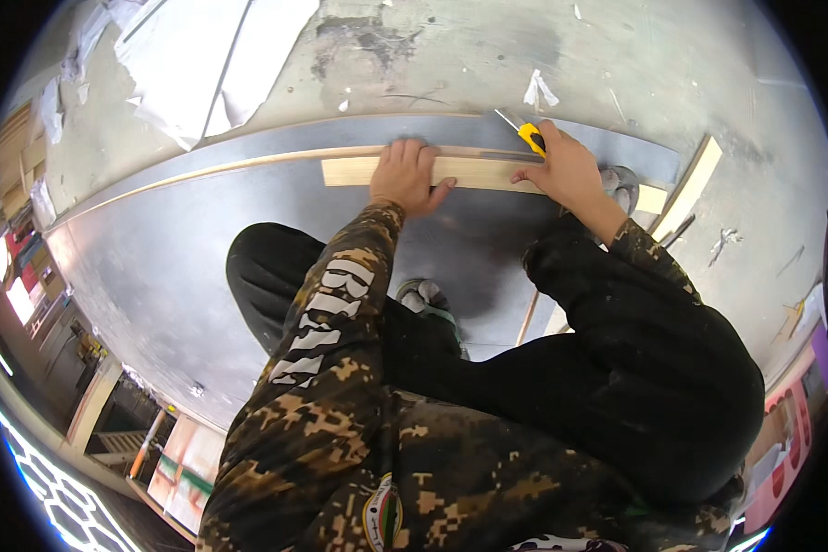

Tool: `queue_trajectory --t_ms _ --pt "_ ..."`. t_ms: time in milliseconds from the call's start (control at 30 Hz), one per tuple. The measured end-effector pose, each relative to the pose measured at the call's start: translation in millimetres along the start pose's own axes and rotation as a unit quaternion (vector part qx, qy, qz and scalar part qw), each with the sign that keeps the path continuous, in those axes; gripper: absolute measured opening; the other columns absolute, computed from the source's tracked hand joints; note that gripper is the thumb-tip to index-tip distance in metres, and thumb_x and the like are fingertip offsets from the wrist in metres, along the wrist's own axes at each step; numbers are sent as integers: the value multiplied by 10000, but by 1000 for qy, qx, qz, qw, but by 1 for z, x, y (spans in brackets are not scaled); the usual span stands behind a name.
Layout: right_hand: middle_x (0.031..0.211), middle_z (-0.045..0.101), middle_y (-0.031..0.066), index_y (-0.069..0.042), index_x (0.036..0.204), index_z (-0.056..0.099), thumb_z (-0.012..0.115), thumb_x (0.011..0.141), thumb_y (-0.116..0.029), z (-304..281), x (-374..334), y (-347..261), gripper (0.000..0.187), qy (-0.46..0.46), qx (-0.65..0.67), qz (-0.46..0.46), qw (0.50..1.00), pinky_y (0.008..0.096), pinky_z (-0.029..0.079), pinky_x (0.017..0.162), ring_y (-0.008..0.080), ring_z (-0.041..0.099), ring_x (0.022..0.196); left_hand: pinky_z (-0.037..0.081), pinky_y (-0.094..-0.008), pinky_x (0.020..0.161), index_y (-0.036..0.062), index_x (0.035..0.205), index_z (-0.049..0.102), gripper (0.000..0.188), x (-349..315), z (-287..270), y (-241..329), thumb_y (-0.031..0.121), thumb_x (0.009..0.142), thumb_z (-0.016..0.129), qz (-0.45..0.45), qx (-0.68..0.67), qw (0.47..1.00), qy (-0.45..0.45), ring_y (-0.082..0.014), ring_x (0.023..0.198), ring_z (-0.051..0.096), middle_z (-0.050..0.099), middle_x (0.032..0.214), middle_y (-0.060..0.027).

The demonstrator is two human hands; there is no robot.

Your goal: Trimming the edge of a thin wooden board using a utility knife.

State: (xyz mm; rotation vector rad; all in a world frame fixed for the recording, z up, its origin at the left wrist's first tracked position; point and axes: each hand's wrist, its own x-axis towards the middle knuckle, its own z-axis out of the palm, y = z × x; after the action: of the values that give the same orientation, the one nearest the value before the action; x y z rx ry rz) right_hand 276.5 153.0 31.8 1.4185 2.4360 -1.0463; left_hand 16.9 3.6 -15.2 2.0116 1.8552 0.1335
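Note:
A pale wooden strip (348, 172) lies crosswise on a large grey sheet (184, 216). My left hand (408, 177) grips the strip left of its middle, fingers over the far edge and thumb on the near side. In my right hand (567, 171) is a yellow utility knife (531, 137), its blade out and pointing to the far left. The thumb of that hand rests at the wooden strip. Along the strip's far side runs a long, thin wooden batten (221, 166), stretching far to the left.
My shoes (425, 296) stand on the sheet. Another wooden strip (688, 189) lies slanted at the right. Torn white sheeting (213, 64) covers the floor at the far left, and scraps (539, 88) lie beyond the knife. A leaning panel (186, 460) stands at the lower left.

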Motion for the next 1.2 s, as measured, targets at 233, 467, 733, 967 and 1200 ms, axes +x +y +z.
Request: queue_trajectory --t_ms 233,467,733,967,1200 --pt "1136 658 171 -83 1226 511 882 685 -444 4 10 -16 750 -31 -48 40 998 498 556 794 400 679 996 394 -480 981 65 1202 576 544 -3 -3 0 505 889 634 8 -19 999 33 -322 1088 513 549 1146 -134" --pt "1189 605 164 -105 1297 434 854 748 -399 4 13 -24 752 -40 -71 31 996 498 566 762 413 684 974 394 -446 989 55 1200 580 501 -11 9 -20 428 873 653 -8 75 988 138 -329 1132 511 552 1157 -142" --pt "1155 596 186 -85 1290 426 860 748 -379 7 10 -18 754 -24 -58 34 997 504 567 744 429 685 942 520 -460 891 -18 1069 624 460 -19 -16 -54 315 788 769 -686 -350 535 347 -314 1011 652 661 1090 -214" --pt "1174 576 195 -80 1267 422 861 747 -385 9 9 -14 745 -25 -61 51 997 513 567 739 437 685 937 544 -452 884 -35 1045 650 418 -1 -29 -42 282 780 716 -700 -321 555 314 -337 976 678 674 1066 -237" --pt "1177 576 182 -85 1279 421 858 742 -407 6 8 -10 764 -28 -56 61 996 505 569 735 432 686 942 473 -515 988 23 1194 645 499 9 -10 -61 382 851 597 -767 -178 592 171 -394 1149 565 570 1229 -232"
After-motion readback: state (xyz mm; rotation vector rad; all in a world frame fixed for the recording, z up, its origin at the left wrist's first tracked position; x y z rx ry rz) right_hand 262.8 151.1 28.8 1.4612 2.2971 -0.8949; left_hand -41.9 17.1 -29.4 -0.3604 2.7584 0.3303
